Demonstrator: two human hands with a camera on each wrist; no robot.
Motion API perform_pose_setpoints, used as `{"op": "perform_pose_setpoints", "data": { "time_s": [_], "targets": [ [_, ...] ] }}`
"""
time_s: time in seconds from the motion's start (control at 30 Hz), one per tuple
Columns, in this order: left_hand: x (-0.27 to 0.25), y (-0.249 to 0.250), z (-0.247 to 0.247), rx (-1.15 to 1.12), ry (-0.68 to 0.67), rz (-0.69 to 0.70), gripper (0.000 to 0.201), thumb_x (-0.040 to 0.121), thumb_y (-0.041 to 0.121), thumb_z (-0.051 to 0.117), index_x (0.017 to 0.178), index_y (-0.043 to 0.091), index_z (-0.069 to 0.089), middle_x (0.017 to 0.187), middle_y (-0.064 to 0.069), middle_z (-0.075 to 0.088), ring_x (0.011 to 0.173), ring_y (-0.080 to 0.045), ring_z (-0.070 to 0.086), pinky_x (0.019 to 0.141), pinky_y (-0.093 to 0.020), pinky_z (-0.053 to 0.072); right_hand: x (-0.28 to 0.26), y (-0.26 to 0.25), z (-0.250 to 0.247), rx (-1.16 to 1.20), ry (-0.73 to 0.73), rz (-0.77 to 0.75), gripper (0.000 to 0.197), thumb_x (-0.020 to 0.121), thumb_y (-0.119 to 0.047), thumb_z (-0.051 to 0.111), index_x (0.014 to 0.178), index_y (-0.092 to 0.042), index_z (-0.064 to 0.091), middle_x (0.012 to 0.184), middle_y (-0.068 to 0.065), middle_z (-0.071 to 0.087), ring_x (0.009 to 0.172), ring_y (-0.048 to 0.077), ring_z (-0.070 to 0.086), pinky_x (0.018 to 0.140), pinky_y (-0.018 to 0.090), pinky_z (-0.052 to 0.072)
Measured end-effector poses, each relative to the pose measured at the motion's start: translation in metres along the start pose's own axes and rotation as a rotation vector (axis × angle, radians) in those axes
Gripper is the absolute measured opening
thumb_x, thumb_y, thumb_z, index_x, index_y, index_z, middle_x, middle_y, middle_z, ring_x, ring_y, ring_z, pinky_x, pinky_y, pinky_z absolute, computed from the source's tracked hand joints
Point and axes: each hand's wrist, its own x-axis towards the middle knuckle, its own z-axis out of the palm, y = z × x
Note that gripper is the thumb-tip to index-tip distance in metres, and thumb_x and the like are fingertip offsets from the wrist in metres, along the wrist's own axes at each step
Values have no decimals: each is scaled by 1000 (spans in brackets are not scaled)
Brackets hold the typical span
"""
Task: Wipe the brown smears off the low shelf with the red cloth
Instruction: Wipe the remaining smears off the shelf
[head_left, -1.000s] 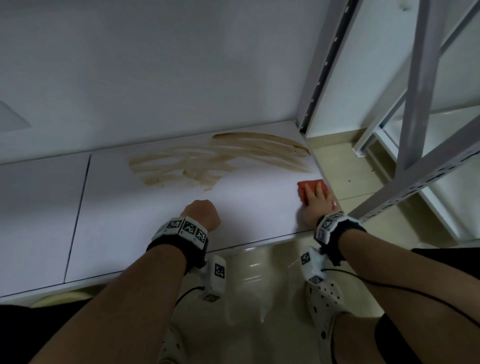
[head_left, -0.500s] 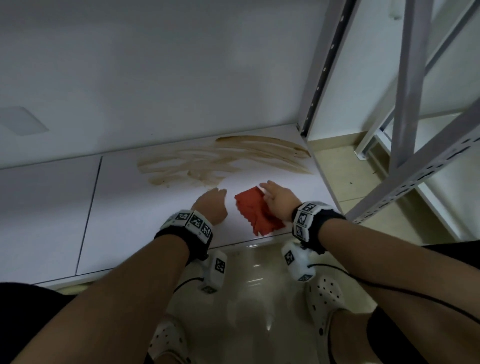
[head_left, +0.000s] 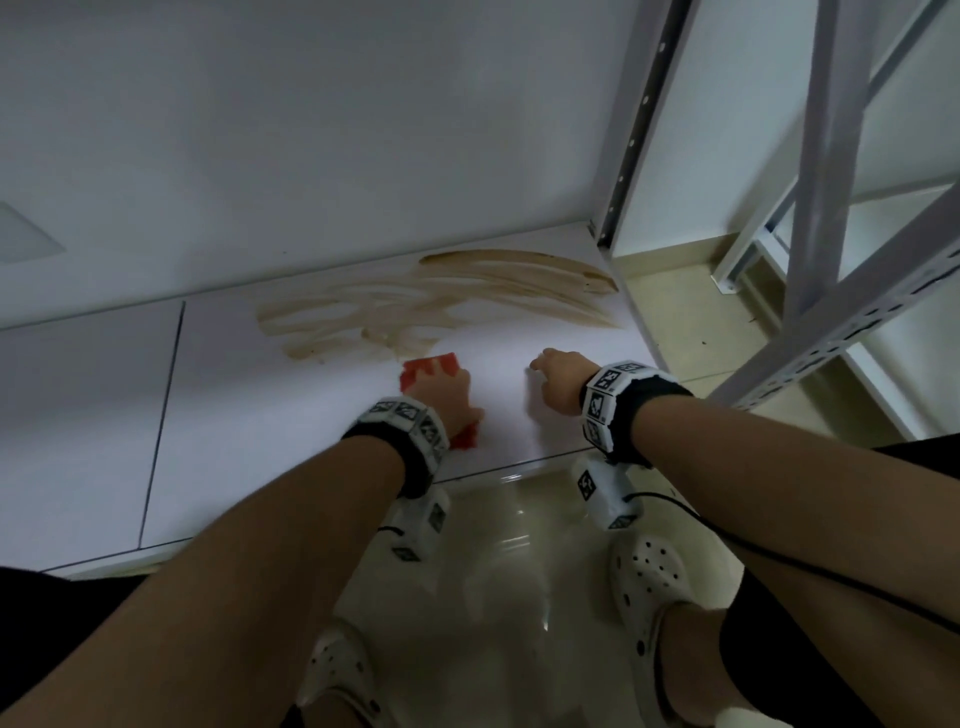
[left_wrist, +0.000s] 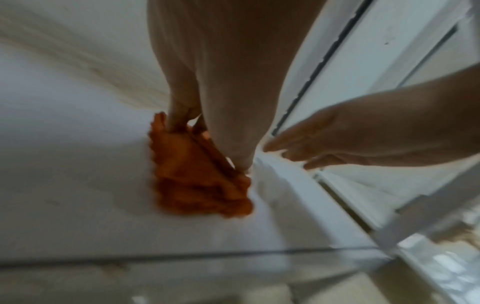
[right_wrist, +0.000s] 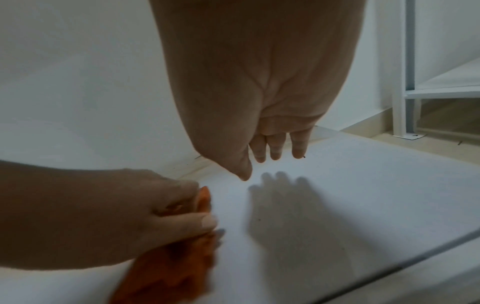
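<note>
— Red, with a scalloped edge and bunched into folds: that is the red cloth (head_left: 431, 366) under your left hand (head_left: 444, 397), lying on the low shelf (head_left: 311, 415) just short of the brown smears (head_left: 431, 306).

— How is it held?

— Your left fingers (left_wrist: 182, 115) and thumb curl round its folds and pinch them; a loose tail trails back toward your wrist. The left wrist view is blurred, but the grip reads clearly.

— And my other hand?

— Your right hand (head_left: 558, 382) holds nothing. The right wrist view shows its fingers (right_wrist: 275, 148) straight and relaxed above the board, with its shadow on the white surface below.

— What can be counted?

— One cloth, two hands, one patch of smears made of many curved streaks. The streaks fan from the middle of the board to its back right corner; they are darkest by the upright post (head_left: 631, 135).

— What about the edges?

— The cloth touches the near rim of the patch. Bare white board lies between your two hands and out to the front lip (head_left: 519, 465). A dark seam (head_left: 161, 426) splits the shelf on your left, well apart from the cloth. The wall (head_left: 311, 130) closes the back; the post marks the right end.
</note>
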Motion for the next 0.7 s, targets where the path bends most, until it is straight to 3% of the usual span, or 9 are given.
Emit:
{"op": "perform_pose_setpoints", "data": {
  "time_s": [0.1,0.27,0.4,0.47,0.5,0.53,0.6,0.63,0.7],
  "targets": [
    [-18,-51,13,-49,-8,-45,41,98,35,42,130,9,44,138,-16,37,126,-33,40,106,-40,37,8,-4,2,-20,-12,5,41,95,-9,40,136,-3,44,141,15,40,128,30,45,108,37,38],
    [-48,-129,30,-190,-33,-376,38,93,23,50,126,8,41,133,-20,45,116,-37,50,101,-45,43,19,-5,12,-79,-45,29,33,89,-19,49,119,-6,57,124,15,45,113,33,51,95,40,47],
    [-42,-141,26,-430,26,-495,30,85,10,58,113,6,47,105,-15,65,92,-32,67,76,-39,58,25,-6,20,-111,-31,48,33,92,-14,45,123,-8,53,127,15,42,118,31,46,97,41,44],
    [-32,-120,12,-447,30,-456,19,88,8,55,106,5,49,87,-12,64,70,-24,67,49,-27,55,28,-10,21,-91,-29,41,34,92,-15,46,124,-8,53,127,14,42,118,32,46,97,41,44],
    [-27,-106,6,-426,54,-390,18,93,10,50,110,5,49,84,-10,61,63,-21,63,41,-23,52,30,-12,22,-80,-30,39,34,92,-15,46,125,-8,52,127,15,42,118,32,47,97,41,44],
    [-20,-92,3,-445,72,-346,22,96,13,46,117,6,47,89,-10,58,65,-22,61,45,-25,54,31,-14,22,-70,-33,42,35,91,-15,46,125,-8,52,127,15,43,118,32,47,98,42,44],
    [-10,-60,-7,-374,70,-243,36,96,12,47,131,6,40,117,-15,53,94,-30,60,80,-36,56,33,-20,22,-65,-38,45,35,91,-15,47,125,-8,53,127,15,44,117,32,49,98,41,45],
    [-9,-47,-9,-323,65,-182,42,95,10,47,136,3,36,131,-17,45,111,-32,54,94,-37,47,33,-22,22,-65,-37,44,34,91,-16,48,124,-8,54,127,14,44,116,31,50,97,41,46],
    [-13,-30,-10,-293,54,-70,50,98,12,43,144,2,27,147,-18,32,125,-33,45,103,-35,37,35,-27,22,-63,-26,40,34,91,-19,50,124,-8,54,126,14,45,115,31,50,96,40,46]
  ]
}}
